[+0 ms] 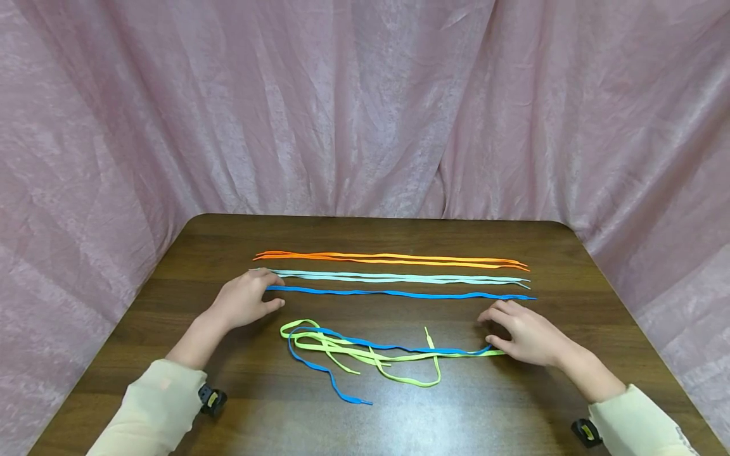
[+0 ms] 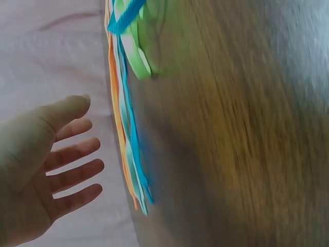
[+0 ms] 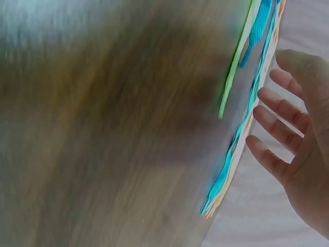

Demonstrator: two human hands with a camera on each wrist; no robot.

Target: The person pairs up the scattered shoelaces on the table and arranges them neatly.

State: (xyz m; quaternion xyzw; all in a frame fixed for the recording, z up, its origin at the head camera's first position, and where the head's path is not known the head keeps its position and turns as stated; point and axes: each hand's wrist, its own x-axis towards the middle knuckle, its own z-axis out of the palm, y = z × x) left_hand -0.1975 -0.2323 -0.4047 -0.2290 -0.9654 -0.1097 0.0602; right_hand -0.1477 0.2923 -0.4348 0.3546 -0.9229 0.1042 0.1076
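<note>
A straight blue shoelace lies across the table, and my left hand is near its left end. The left wrist view shows that hand's fingers apart with nothing between them. A second blue shoelace lies loosely over tangled yellow-green shoelaces. My right hand hovers by the right ends of these, its fingers spread and holding nothing in the right wrist view. Behind the straight blue lace run light-teal shoelaces, and farther back orange shoelaces.
All the laces rest on a brown wooden table with rounded far corners. Pink curtains hang behind it and along both sides. A small dark wrist camera sits at the left sleeve, another wrist camera at the right.
</note>
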